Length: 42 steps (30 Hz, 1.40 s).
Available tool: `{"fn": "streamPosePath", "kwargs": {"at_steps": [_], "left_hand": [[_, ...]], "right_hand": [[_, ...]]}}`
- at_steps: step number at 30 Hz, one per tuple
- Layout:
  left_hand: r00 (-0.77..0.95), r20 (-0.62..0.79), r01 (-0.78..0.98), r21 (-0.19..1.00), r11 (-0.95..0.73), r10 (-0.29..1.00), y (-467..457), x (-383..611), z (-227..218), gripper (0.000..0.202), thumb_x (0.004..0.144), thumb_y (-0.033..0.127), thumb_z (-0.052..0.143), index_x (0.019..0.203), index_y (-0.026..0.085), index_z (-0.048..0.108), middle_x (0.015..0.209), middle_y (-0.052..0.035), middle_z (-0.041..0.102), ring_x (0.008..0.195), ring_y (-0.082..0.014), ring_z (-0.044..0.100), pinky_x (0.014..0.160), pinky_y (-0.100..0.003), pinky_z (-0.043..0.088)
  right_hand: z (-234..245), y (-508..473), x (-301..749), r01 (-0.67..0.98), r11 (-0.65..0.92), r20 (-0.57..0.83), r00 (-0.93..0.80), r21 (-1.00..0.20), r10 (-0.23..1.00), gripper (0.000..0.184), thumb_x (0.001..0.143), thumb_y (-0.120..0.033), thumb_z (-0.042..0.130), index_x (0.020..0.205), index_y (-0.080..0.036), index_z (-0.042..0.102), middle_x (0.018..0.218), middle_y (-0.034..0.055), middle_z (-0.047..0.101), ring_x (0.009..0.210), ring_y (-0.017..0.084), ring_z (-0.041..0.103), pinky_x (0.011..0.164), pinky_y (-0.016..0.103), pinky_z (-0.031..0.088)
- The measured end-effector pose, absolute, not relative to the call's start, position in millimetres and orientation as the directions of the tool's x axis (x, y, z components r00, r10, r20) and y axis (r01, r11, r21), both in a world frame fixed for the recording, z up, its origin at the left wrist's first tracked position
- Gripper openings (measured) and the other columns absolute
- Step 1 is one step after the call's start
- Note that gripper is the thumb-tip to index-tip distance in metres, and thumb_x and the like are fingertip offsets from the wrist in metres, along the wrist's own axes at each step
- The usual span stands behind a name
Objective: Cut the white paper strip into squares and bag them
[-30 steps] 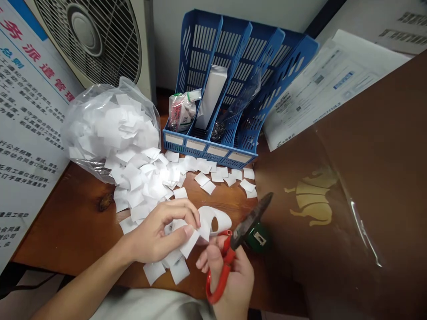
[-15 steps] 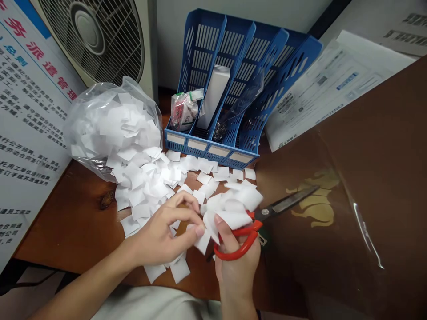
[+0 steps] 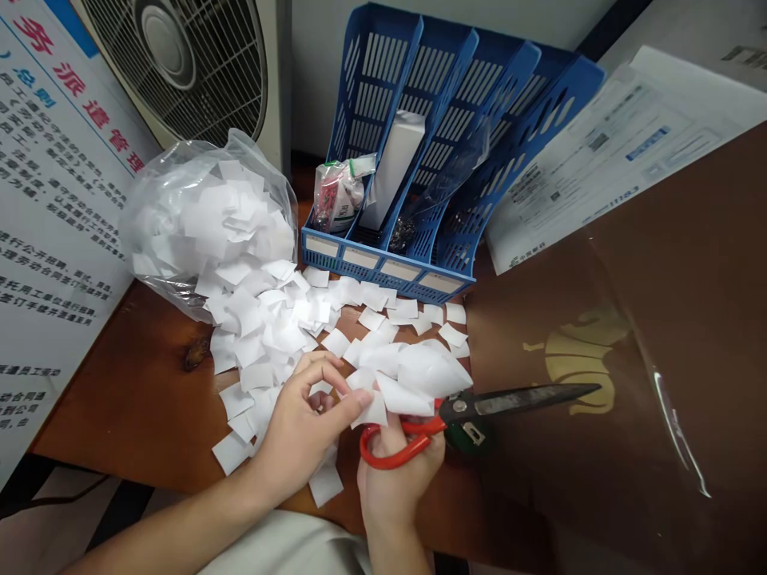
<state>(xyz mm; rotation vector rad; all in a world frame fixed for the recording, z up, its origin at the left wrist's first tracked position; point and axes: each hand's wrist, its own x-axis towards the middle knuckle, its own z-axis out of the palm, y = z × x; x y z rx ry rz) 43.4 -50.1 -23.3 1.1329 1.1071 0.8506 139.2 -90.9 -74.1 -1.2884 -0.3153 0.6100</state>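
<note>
Head view: one pair of red-handled scissors [image 3: 479, 407], blades nearly closed, gripped by the right hand [image 3: 395, 479]; left hand [image 3: 305, 431] pinches one white strip [image 3: 413, 375] above many cut squares [image 3: 269, 335]. Since earlier, the blades have swung level, rightward.

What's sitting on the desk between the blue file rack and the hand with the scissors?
Head view: loose white paper squares scattered on the wooden desk, between the blue file rack and the right hand gripping the red-handled scissors.

Even indoor light, sharp centre, wide-angle bending at edges, glare streak on brown sheet [image 3: 677, 431]
</note>
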Motion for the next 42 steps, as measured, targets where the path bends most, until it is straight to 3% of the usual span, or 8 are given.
{"fn": "streamPosePath", "kwargs": {"at_steps": [3, 9, 14, 18, 25, 31, 35, 42], "left_hand": [[0.286, -0.29, -0.067, 0.945, 0.321, 0.913, -50.6, 47.4, -26.4, 0.032, 0.087, 0.038, 0.077, 0.077, 0.016, 0.056, 0.126, -0.0071, 0.059, 0.097, -0.0148, 0.061, 0.072, -0.022, 0.049], [0.329, -0.335, -0.236, 0.876, 0.421, 0.883, -54.4, 52.0, -33.3, 0.037, 0.086, 0.043, 0.079, 0.081, 0.018, 0.051, 0.079, 0.0012, 0.063, 0.063, -0.0103, 0.059, 0.057, -0.023, 0.052], [0.201, -0.208, -0.128, 0.963, 0.237, 0.957, -53.7, 47.1, -33.8, 0.031, 0.087, 0.036, 0.079, 0.079, 0.018, 0.056, 0.089, -0.0033, 0.071, 0.077, -0.0133, 0.066, 0.067, -0.024, 0.055], [0.152, -0.049, 0.006, 0.999, 0.049, 0.987, -51.9, 43.7, -32.1, 0.023, 0.089, 0.031, 0.077, 0.081, 0.018, 0.06, 0.087, -0.003, 0.072, 0.08, -0.0134, 0.067, 0.073, -0.024, 0.054], [0.129, 0.004, 0.042, 0.999, -0.009, 0.992, -50.4, 44.2, -32.0, 0.025, 0.086, 0.026, 0.079, 0.103, 0.021, 0.061, 0.088, -0.003, 0.076, 0.079, -0.0152, 0.07, 0.073, -0.025, 0.055], [0.249, -0.215, -0.059, 0.97, 0.237, 0.944, -44.8, 43.7, -28.2, 0.039, 0.084, 0.035, 0.082, 0.115, 0.017, 0.068, 0.091, -0.0062, 0.079, 0.081, -0.0166, 0.071, 0.074, -0.026, 0.056], [0.344, -0.332, -0.024, 0.932, 0.361, 0.878, -41.2, 39.0, -24.4, 0.028, 0.084, 0.041, 0.081, 0.096, 0.015, 0.081, 0.089, -0.0086, 0.08, 0.077, -0.0166, 0.071, 0.068, -0.024, 0.056], [0.37, -0.333, 0.034, 0.938, 0.345, 0.868, -38.1, 29.8, -19.8, 0.024, 0.083, 0.04, 0.082, 0.094, 0.018, 0.084, 0.091, -0.0091, 0.081, 0.078, -0.0204, 0.075, 0.067, -0.026, 0.06]], "right_hand": [[-63.7, -89.2, 135.8, -0.364, 0.193, -0.181, 0.774, -0.911, 0.607, 0.044, 0.077, -0.029, 0.083, 0.116, -0.016, 0.067, 0.104, 0.0108, 0.077, 0.094, 0.027, 0.075, 0.086, 0.044, 0.063], [-55.9, -86.8, 138.0, -0.353, 0.192, -0.176, 0.782, -0.916, 0.598, 0.04, 0.081, -0.034, 0.08, 0.113, -0.017, 0.062, 0.091, 0.0064, 0.073, 0.076, 0.022, 0.071, 0.064, 0.034, 0.06], [-59.4, -90.9, 137.8, -0.354, 0.164, -0.171, 0.743, -0.921, 0.647, 0.03, 0.081, -0.036, 0.081, 0.096, -0.017, 0.062, 0.066, -0.0012, 0.063, 0.049, 0.012, 0.053, 0.047, 0.027, 0.047], [-63.3, -94.5, 135.6, -0.353, 0.148, -0.163, 0.713, -0.924, 0.682, 0.028, 0.079, -0.034, 0.084, 0.081, -0.016, 0.061, 0.055, -0.0029, 0.058, 0.046, 0.012, 0.052, 0.047, 0.026, 0.044], [-62.3, -99.3, 137.7, -0.335, 0.075, -0.189, 0.686, -0.939, 0.702, 0.033, 0.076, -0.041, 0.086, 0.08, -0.015, 0.066, 0.056, -0.001, 0.061, 0.047, 0.014, 0.055, 0.048, 0.028, 0.045], [-48.0, -100.1, 130.5, -0.382, 0.008, -0.291, 0.715, -0.924, 0.636, 0.037, 0.075, -0.044, 0.087, 0.083, -0.015, 0.066, 0.055, -0.0023, 0.058, 0.047, 0.012, 0.05, 0.044, 0.024, 0.037], [-56.1, -100.4, 136.2, -0.297, 0.023, -0.208, 0.721, -0.955, 0.661, 0.034, 0.076, -0.042, 0.086, 0.078, -0.016, 0.063, 0.054, -0.0029, 0.056, 0.044, 0.013, 0.051, 0.044, 0.026, 0.04], [-80.7, -106.4, 141.4, -0.085, -0.008, -0.068, 0.733, -0.996, 0.677, 0.033, 0.081, -0.043, 0.081, 0.074, -0.016, 0.062, 0.058, 0.0022, 0.062, 0.048, 0.017, 0.057, 0.045, 0.029, 0.047]]}}
